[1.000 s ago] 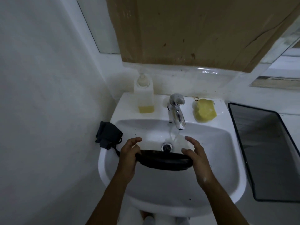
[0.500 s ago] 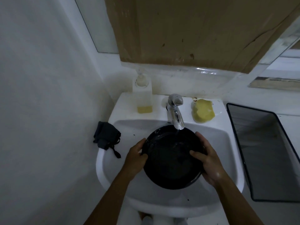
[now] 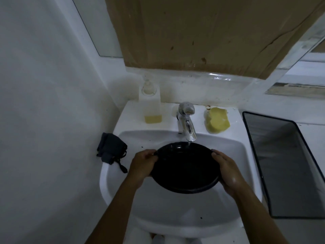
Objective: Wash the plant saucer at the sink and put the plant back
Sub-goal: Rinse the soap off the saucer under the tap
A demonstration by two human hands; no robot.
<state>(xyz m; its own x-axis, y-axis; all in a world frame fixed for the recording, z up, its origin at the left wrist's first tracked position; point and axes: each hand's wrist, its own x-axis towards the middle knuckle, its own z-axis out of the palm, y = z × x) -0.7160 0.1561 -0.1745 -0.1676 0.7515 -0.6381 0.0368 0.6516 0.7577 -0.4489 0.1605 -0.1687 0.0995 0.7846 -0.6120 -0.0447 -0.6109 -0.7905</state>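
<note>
The black round plant saucer (image 3: 183, 167) is held over the white sink (image 3: 177, 215), its inside facing up and its far edge right under the chrome tap (image 3: 186, 120). A thin stream of water falls from the spout onto that far edge. My left hand (image 3: 143, 165) grips the saucer's left rim, and my right hand (image 3: 226, 170) grips the right rim, wet and shiny. No plant is in view.
A soap dispenser (image 3: 151, 104) with yellow liquid stands left of the tap, and a yellow sponge (image 3: 217, 120) lies to its right. A dark folded cloth (image 3: 110, 149) hangs on the sink's left rim. A black-framed mesh bin (image 3: 288, 164) sits at the right. Brown cardboard (image 3: 207, 32) covers the mirror above.
The saucer went from edge-on and low in the basin to face-up under the tap, then tilted flatter. Both hands moved along its rims and now hold its left and right sides.
</note>
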